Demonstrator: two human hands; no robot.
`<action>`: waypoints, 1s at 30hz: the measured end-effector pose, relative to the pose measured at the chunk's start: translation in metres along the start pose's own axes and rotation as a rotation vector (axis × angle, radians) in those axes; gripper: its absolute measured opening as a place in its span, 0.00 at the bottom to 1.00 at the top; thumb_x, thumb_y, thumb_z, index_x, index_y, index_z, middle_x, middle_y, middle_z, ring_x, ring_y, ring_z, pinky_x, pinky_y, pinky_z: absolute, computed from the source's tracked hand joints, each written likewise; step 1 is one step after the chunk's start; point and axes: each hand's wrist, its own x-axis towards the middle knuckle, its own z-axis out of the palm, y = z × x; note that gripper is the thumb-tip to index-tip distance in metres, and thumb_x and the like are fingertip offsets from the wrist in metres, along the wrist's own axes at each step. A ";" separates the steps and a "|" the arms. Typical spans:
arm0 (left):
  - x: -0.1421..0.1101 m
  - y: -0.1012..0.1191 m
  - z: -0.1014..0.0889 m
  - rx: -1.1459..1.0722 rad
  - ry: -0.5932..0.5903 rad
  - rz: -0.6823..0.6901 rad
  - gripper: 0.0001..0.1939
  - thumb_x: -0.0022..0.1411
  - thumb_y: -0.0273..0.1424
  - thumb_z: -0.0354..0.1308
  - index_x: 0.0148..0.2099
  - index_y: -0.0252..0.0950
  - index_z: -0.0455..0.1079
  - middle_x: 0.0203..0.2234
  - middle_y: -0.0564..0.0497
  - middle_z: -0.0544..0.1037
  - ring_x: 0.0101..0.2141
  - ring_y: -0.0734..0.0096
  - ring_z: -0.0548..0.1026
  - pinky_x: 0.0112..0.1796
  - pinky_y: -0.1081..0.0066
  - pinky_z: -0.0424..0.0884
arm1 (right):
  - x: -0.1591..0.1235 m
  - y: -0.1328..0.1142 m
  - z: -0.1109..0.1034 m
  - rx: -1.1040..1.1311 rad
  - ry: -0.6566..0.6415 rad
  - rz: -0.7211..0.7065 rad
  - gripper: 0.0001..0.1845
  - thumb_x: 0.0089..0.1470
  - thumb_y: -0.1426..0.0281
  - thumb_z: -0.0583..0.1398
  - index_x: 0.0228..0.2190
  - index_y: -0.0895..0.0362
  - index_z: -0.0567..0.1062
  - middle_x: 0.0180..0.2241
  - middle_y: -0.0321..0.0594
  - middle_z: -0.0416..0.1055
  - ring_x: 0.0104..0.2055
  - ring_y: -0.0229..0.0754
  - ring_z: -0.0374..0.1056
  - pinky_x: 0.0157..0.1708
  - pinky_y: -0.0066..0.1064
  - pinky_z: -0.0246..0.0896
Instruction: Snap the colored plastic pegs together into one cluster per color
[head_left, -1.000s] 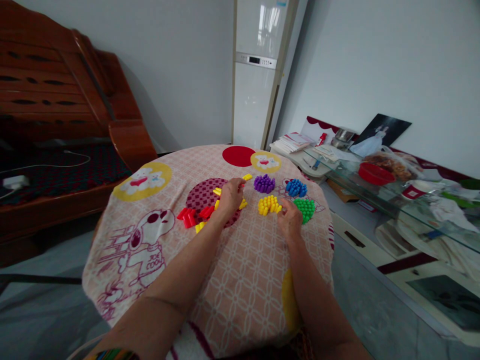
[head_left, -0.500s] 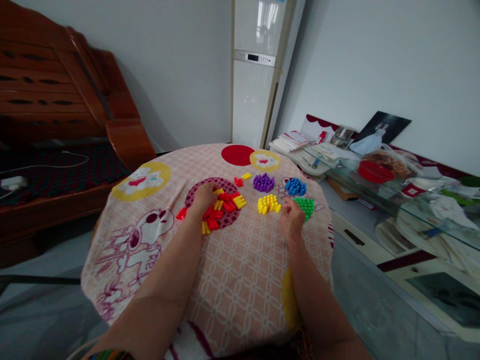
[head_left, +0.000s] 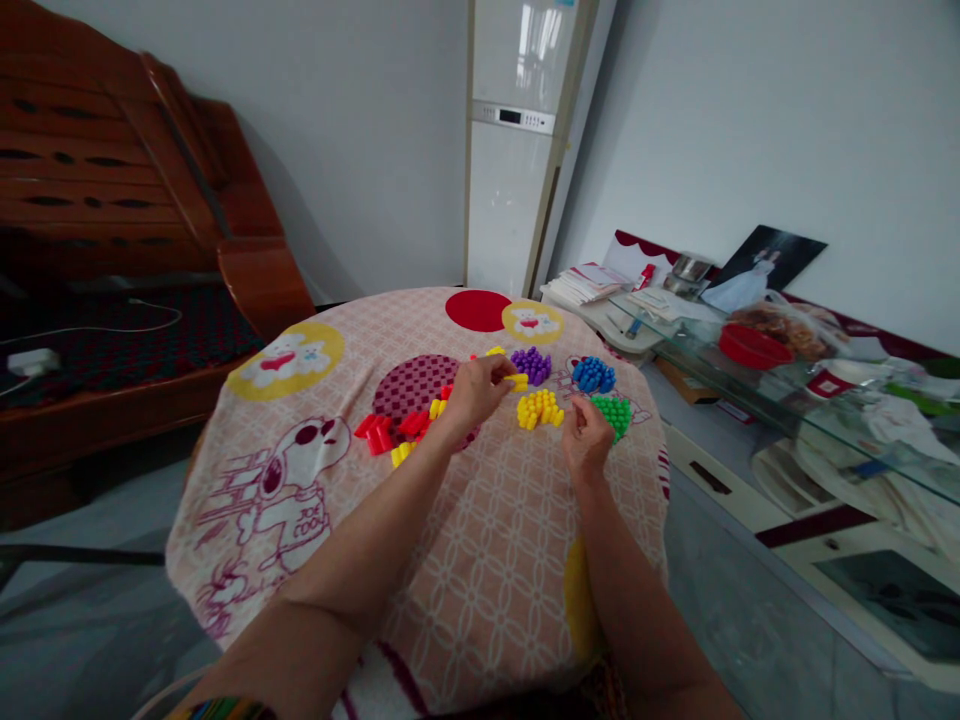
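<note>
My left hand (head_left: 480, 390) is over the middle of the table, thumb and fingers pinching a small yellow plastic toy piece (head_left: 518, 382). Under and left of it lie loose red pieces (head_left: 375, 432) and yellow pieces (head_left: 403, 453), partly hidden by the hand. My right hand (head_left: 588, 435) rests closed between a yellow cluster (head_left: 538, 409) and a green cluster (head_left: 615, 415) of knobbly pieces; whether anything is in its fingers is too small to tell. Behind them sit a purple cluster (head_left: 531, 366) and a blue cluster (head_left: 593, 375).
A patterned cloth (head_left: 480, 540) covers the round table. On the right, a glass-topped cabinet holds papers (head_left: 589, 282), a red bowl (head_left: 754, 345) and bags. A wooden bench (head_left: 255, 270) stands at the left, a tall white air conditioner (head_left: 510, 190) behind.
My left hand has moved right from the loose red and yellow pieces, now carrying a yellow piece toward the yellow cluster. My right hand has barely moved.
</note>
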 end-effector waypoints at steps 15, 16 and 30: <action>-0.018 0.008 0.048 -0.149 -0.083 0.066 0.10 0.53 0.20 0.59 0.39 0.34 0.73 0.31 0.51 0.79 0.32 0.72 0.78 0.35 0.73 0.75 | 0.001 -0.001 -0.001 0.446 -0.088 0.189 0.14 0.47 0.61 0.63 0.34 0.58 0.78 0.29 0.41 0.76 0.29 0.42 0.71 0.30 0.33 0.68; -0.017 0.006 0.046 -0.126 -0.056 0.060 0.10 0.54 0.21 0.58 0.39 0.34 0.73 0.32 0.51 0.79 0.32 0.72 0.78 0.35 0.73 0.75 | 0.002 -0.001 -0.003 0.396 -0.084 0.162 0.13 0.47 0.62 0.62 0.33 0.58 0.78 0.29 0.41 0.76 0.29 0.42 0.71 0.30 0.32 0.68; -0.009 -0.028 0.034 0.008 0.004 -0.111 0.11 0.55 0.21 0.56 0.42 0.33 0.73 0.36 0.48 0.80 0.36 0.70 0.78 0.40 0.69 0.74 | 0.008 0.007 -0.022 0.008 -0.419 0.039 0.11 0.46 0.67 0.60 0.29 0.57 0.81 0.27 0.41 0.77 0.28 0.41 0.71 0.32 0.30 0.64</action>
